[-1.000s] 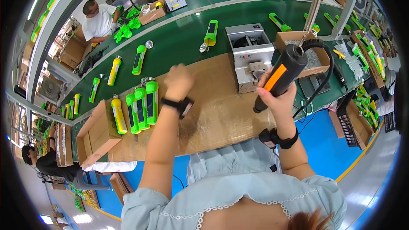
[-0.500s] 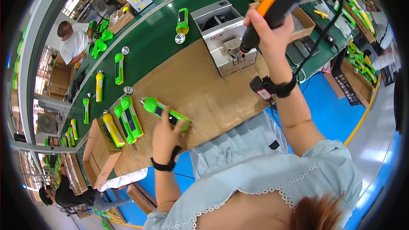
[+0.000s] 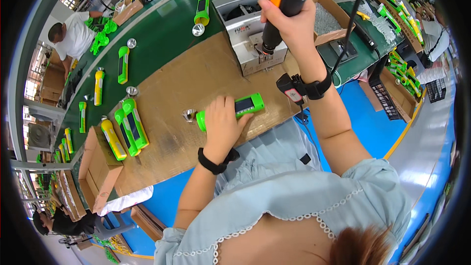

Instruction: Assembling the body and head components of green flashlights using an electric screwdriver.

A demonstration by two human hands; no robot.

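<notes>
The left hand (image 3: 223, 120) lies palm-down over a green flashlight (image 3: 240, 108) that rests on its side on the brown cardboard sheet (image 3: 181, 83) covering the workbench, near the sheet's front edge. The fingers are spread loosely over the flashlight's middle, pressing it flat rather than wrapping it; its dark panel faces up and its far end sticks out past the fingertips. A small silver reflector cup (image 3: 189, 115) sits on the cardboard just beside the flashlight's head end.

The right hand (image 3: 293, 22) is raised above the bench, closed firmly around the black-and-orange grip of an electric screwdriver (image 3: 289, 0), whose tip points down toward a grey screw-feeder box (image 3: 245, 29) standing at the back edge of the cardboard. A cable runs from the tool's top out of view. Both wrists wear black straps.

Toward the left edge of the cardboard, two more green flashlights (image 3: 131, 126) lie side by side, with a yellow flashlight (image 3: 113, 139) just beside them over the lip of an open cardboard box (image 3: 95, 167). Beyond the sheet, on the green conveyor belt (image 3: 167, 29), further green and yellow flashlights lie well apart. Another person (image 3: 73, 37) in a white shirt is at the belt's far side.
</notes>
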